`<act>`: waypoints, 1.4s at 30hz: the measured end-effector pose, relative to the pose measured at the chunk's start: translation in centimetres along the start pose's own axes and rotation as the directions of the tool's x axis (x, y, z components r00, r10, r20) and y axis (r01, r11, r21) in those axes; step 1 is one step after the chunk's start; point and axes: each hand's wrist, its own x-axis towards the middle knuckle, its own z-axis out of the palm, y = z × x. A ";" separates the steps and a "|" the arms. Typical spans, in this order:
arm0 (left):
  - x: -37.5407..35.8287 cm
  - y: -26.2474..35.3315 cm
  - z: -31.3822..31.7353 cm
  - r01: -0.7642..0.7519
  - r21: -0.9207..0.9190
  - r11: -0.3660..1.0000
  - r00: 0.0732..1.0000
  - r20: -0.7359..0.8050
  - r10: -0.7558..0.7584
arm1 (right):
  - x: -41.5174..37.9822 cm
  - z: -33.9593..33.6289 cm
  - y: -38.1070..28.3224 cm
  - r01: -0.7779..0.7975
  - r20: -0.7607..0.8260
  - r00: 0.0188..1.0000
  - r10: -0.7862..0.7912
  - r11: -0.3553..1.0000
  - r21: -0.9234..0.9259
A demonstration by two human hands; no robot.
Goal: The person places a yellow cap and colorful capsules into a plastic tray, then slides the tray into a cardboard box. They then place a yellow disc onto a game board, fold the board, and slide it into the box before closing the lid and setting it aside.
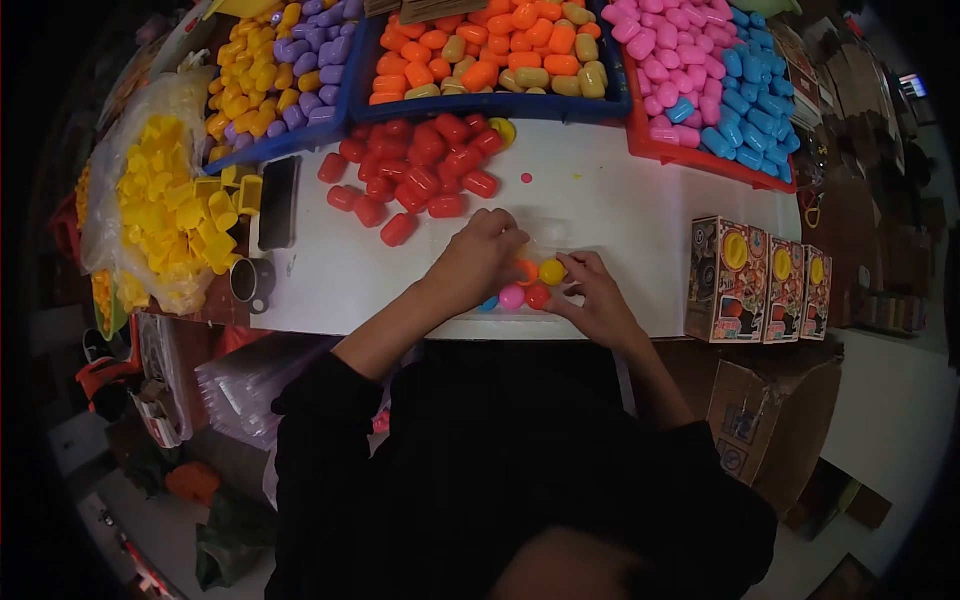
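Note:
On the white table, a clear plastic tray [550, 235] lies between my hands, with small round pieces at its near side: a yellow one [551, 271], a red one [537, 296], a pink one [512, 296], a blue one and an orange one. My left hand [478, 258] is bent over the orange piece [526, 271], fingers curled; what it grips, if anything, is hidden. Thumb and fingers of my right hand [592, 290] are apart around the right side of the yellow and red pieces. Red capsules [420, 165] are heaped just beyond my left hand.
A blue bin [490, 104] of orange and tan capsules stands behind, a yellow-purple bin [275, 148] left of it, a red bin [700, 164] right. Boxes [735, 280] stand at right; a phone [279, 203], a cup [252, 280] and bagged yellow pieces [165, 200] at left.

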 end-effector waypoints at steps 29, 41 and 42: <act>6.9 -6.5 -11.4 0.114 -0.643 0.757 0.753 -0.442 -0.488 | 28.0 -13.7 -12.3 0.153 -0.553 0.686 -0.472 0.837 -0.525; 12.0 3.8 -0.1 0.099 -0.231 0.968 0.994 0.074 -0.084 | -0.8 -14.5 -0.7 0.275 -0.717 0.691 0.094 0.883 0.380; 11.7 4.3 0.1 0.104 -0.225 0.969 0.993 0.075 -0.089 | -1.3 -14.2 -1.6 0.266 -0.748 0.663 0.011 0.931 0.249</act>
